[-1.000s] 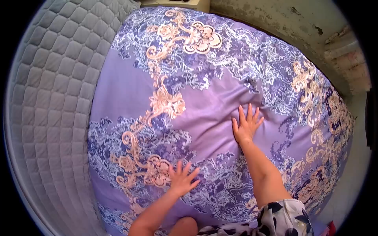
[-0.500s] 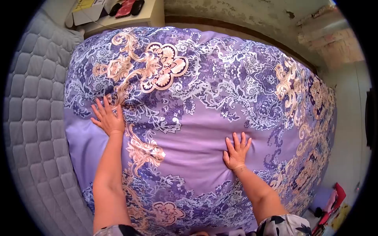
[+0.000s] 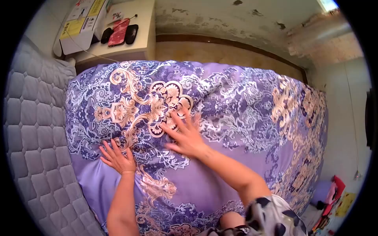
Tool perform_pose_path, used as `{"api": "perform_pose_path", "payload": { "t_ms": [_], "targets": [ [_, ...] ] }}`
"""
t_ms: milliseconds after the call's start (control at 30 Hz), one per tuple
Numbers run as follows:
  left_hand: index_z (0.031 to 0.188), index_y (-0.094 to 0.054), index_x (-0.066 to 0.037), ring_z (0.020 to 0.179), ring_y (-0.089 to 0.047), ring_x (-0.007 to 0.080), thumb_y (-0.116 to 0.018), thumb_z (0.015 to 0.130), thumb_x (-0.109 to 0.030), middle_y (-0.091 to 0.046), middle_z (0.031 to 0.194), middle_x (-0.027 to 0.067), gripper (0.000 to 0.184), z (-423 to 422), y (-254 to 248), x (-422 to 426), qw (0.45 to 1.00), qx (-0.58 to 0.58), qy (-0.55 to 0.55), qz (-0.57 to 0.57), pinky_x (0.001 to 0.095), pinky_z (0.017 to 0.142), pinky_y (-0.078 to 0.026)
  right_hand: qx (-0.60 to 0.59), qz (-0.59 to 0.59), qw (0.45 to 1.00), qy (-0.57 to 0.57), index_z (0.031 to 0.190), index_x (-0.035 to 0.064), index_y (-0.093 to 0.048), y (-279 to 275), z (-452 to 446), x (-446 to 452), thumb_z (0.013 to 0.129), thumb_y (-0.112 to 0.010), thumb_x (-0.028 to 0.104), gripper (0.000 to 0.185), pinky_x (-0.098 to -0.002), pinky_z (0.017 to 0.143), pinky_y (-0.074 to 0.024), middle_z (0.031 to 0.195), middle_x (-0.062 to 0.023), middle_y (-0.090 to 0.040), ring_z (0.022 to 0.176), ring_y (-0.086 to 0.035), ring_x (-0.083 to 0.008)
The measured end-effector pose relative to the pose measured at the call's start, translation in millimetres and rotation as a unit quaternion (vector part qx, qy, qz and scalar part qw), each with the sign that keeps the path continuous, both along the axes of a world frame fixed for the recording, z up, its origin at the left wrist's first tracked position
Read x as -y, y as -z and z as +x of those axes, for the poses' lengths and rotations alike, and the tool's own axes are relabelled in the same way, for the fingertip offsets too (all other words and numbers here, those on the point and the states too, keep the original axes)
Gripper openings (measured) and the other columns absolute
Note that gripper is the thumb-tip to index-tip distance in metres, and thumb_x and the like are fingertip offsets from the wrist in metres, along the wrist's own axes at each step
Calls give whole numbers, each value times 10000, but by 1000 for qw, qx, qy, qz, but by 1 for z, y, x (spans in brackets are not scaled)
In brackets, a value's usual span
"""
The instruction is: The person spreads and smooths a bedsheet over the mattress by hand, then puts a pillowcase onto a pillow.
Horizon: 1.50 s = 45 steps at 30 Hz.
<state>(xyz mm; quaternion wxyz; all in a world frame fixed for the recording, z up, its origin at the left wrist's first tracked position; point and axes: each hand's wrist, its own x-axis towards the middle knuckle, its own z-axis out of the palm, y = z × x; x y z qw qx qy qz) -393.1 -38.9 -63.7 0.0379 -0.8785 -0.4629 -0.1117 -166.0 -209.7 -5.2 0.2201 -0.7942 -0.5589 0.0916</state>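
Observation:
A purple sheet (image 3: pixel 236 165) with blue, white and peach ornament covers the bed, with soft creases near the hands. My left hand (image 3: pixel 119 159) lies flat on its left part, fingers spread, below the peach scroll pattern. Further up and to the right, my right hand (image 3: pixel 188 137) is over the large peach flower motif, its fingers spread and slightly blurred. Neither hand holds anything. Whether the right palm touches the cloth cannot be made out.
A grey quilted headboard (image 3: pixel 35 129) runs along the left. Behind the bed stands a bedside table (image 3: pixel 138 51) bearing a red patterned phone (image 3: pixel 119 33), dark objects and a box (image 3: pixel 84 23). Red and yellow items (image 3: pixel 334 196) lie at the lower right.
My right hand has moved left and up across the sheet to the flower motif. My left hand remains spread on the cloth. The view has shifted, showing more of the bedside table.

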Motion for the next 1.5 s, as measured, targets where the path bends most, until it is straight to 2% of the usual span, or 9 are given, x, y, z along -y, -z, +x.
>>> {"api": "perform_pose_path", "payload": {
  "t_ms": [233,400,533,633,800,1100,1267,1367,1500],
  "targets": [
    [1412,-326,-137,1390,-130,357,-363,895,-491,-216,1501,124,628,-2,0,2,1000,-1,4,8,550,1083,-15,-19,-97,995,5,1377,323,-382,-4,46,-240,801,-513,609,656,-728,989,-28,1509,-152,-156,1368,-61,-465],
    [1420,-314,-149,1388,-142,351,-274,916,-544,-219,1501,118,642,-1,1,2,1000,-7,12,20,547,1085,-28,-82,53,994,-43,1247,141,-523,-12,121,-180,841,-609,310,448,-485,1058,-250,1384,-147,-385,1287,-344,-322],
    [1423,-307,-144,1388,-149,340,-277,919,-536,-229,1498,115,640,3,-3,2,999,-7,13,30,542,1087,-32,198,-70,971,117,1151,148,-591,-21,256,-11,786,-601,103,367,-432,982,-337,1257,-83,-524,1169,-467,-284],
    [1424,-300,-138,1387,-149,338,-278,923,-527,-238,1493,112,635,2,1,3,999,-8,17,36,537,1089,-40,202,-296,896,262,1282,114,-476,-28,337,105,845,-538,510,593,-549,1055,-220,1332,-85,-477,1274,-376,-275],
    [1415,-310,-126,1382,-155,359,-289,919,-517,-252,1482,134,632,3,0,4,999,-6,22,36,538,1088,-45,100,-455,848,252,1309,129,-482,-38,387,143,843,-389,660,712,-546,1088,-139,1369,-80,-449,1297,-359,-253],
    [1392,-329,-98,1377,-168,365,-332,905,-479,-264,1468,152,618,4,-2,4,999,-7,17,35,550,1081,-64,18,-364,865,345,1031,-6,-653,-32,414,192,866,-356,628,719,-388,915,-421,1068,-248,-610,1018,-574,-374],
    [1379,-352,-134,1375,-175,359,-357,900,-500,-281,1461,140,603,-1,4,0,999,-10,15,41,548,1082,-88,-249,-321,830,382,1026,-24,-663,-52,423,192,876,-318,652,775,-374,962,-382,1049,-249,-628,1031,-585,-362],
    [1380,-351,-131,1373,-176,366,-390,889,-469,-281,1460,140,598,-2,6,1,999,-17,7,33,556,1079,-89,55,-478,817,319,1044,-18,-653,16,437,186,884,-298,646,769,-369,965,-379,1065,-250,-618,1033,-584,-351],
    [1379,-359,-124,1371,-165,379,-469,816,-422,-277,1458,145,646,-6,8,0,999,-31,1,8,581,1067,-93,-150,-222,899,345,998,-64,-618,21,439,186,942,-323,515,652,-356,850,-429,927,-183,-653,844,-604,-275]
  ]
}}
